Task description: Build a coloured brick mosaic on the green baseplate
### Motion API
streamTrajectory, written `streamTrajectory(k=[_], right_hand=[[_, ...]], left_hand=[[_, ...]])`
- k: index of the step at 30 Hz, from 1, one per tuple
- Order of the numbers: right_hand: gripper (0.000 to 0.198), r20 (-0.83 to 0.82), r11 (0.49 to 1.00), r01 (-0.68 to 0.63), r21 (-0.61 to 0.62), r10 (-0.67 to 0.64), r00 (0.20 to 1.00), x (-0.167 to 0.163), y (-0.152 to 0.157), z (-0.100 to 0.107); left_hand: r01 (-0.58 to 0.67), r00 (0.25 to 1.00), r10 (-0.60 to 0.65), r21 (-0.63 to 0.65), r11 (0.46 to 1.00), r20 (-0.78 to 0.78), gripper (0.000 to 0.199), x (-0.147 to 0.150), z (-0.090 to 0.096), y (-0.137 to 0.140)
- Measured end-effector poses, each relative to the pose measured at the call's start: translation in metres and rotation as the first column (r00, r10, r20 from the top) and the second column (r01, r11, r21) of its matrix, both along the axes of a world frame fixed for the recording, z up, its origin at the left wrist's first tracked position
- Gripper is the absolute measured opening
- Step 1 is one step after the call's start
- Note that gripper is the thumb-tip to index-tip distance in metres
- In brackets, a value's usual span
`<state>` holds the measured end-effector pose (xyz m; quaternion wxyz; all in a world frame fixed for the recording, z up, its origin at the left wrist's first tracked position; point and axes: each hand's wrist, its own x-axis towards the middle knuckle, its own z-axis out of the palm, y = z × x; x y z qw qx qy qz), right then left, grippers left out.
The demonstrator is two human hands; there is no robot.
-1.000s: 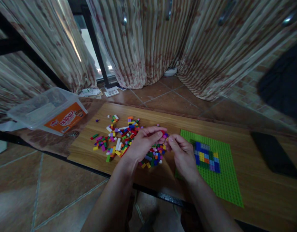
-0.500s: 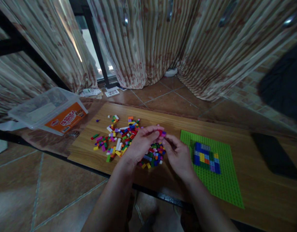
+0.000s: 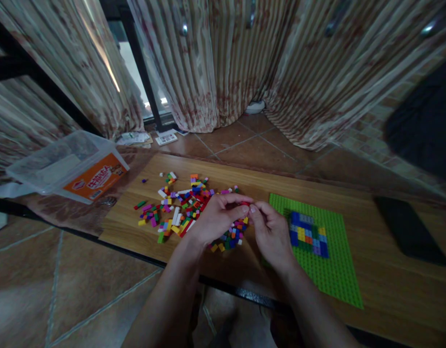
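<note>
My left hand (image 3: 221, 216) and my right hand (image 3: 272, 229) meet at the fingertips above the right side of a heap of loose toy bricks (image 3: 177, 216). Pinched between both sets of fingers is a small red toy brick (image 3: 245, 203), mostly covered by them. To the right of my right hand lies a green baseplate (image 3: 339, 278). A flat block of joined bricks (image 3: 308, 234), blue round much of its edge with yellow, orange and grey pieces, sits on it.
A clear plastic box (image 3: 63, 166) with an orange label stands past the left end of the wooden board (image 3: 245, 270). A dark flat slab (image 3: 411, 231) lies at the right. Striped curtains (image 3: 237, 63) hang behind the tiled floor (image 3: 257, 137).
My hands have drawn closer together, and the fingers now cover more of the red brick. A purple piece seen beside it before is no longer visible there. The view has shifted slightly.
</note>
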<state>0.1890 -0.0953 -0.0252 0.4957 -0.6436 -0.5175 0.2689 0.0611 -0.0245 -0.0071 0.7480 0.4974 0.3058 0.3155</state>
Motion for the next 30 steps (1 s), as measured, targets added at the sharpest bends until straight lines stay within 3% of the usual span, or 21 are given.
streamTrajectory(k=[6, 13, 20, 24, 30], right_hand=[[0.030, -0.024, 1.000, -0.024, 0.000, 0.024, 0.999, 0.002, 0.002, -0.002], [0.021, 0.158, 1.000, -0.013, -0.019, 0.015, 0.987, -0.003, 0.005, -0.012], [0.031, -0.035, 0.999, 0.002, 0.032, -0.001, 0.999, -0.001, 0.003, -0.011], [0.035, -0.025, 0.986, -0.130, 0.106, 0.133, 0.991, 0.007, -0.003, -0.001], [0.026, 0.000, 0.964, -0.260, 0.062, 0.260, 0.966, 0.019, -0.015, 0.010]], left_hand=[[-0.091, 0.996, 0.092, -0.050, 0.995, 0.015, 0.021, 0.000, -0.002, 0.003], [-0.153, 0.988, 0.153, -0.007, 0.988, -0.016, 0.027, -0.007, 0.000, 0.009], [-0.158, 0.982, 0.164, 0.071, 0.985, -0.092, 0.030, -0.006, 0.001, 0.013], [-0.070, 0.991, 0.077, 0.065, 0.995, -0.109, 0.036, -0.006, 0.000, 0.011], [0.073, 0.989, -0.066, 0.052, 0.996, -0.130, 0.047, -0.006, 0.001, 0.006]])
